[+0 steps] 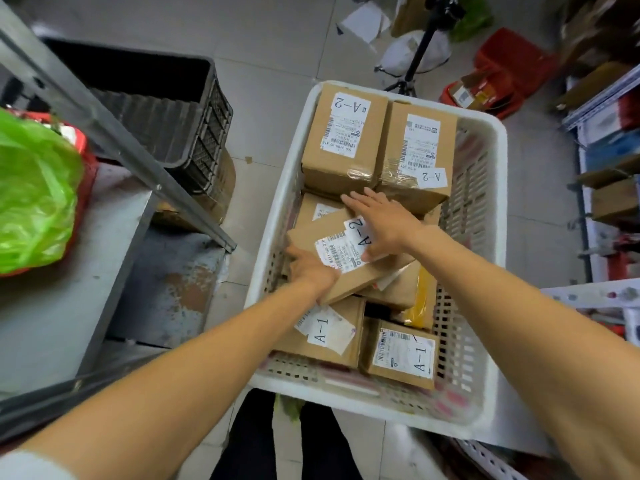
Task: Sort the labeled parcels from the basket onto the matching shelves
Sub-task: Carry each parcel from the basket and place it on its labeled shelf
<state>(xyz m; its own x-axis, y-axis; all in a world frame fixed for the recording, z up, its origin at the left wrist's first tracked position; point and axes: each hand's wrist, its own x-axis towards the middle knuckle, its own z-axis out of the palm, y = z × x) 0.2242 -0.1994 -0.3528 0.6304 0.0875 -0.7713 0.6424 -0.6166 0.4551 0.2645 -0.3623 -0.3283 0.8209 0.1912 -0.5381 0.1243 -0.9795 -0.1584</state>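
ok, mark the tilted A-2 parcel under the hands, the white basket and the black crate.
tilted A-2 parcel (353, 280), head view, bare cardboard of the top face.
white basket (485, 124), head view, far right rim corner.
black crate (149, 116), head view, ribbed inner wall.

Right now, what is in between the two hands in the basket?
In the head view, a flat A-2 parcel lies between them. The left hand grips its left edge; the right hand rests flat on its label end.
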